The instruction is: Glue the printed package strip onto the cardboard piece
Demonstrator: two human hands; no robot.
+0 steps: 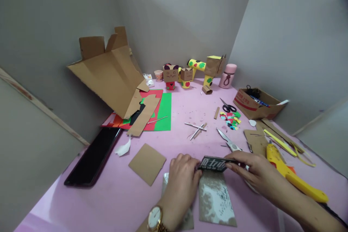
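My left hand (182,177) and my right hand (254,173) each pinch one end of a narrow dark strip with white characters (215,164), held level just above the pink table (108,203). The left wrist wears a gold watch (154,218). Below the strip lies a printed cardboard sheet (216,201). A second sheet (165,181) is partly hidden under my left hand. Both hands have fingers closed on the strip.
A brown cardboard square (147,163) lies left of my hands, a black tablet (94,156) further left. A yellow glue gun (292,175), scissors (228,140), paper bits (231,119), a carton (255,103), a torn box (108,74) and cardboard figures (187,74) stand beyond.
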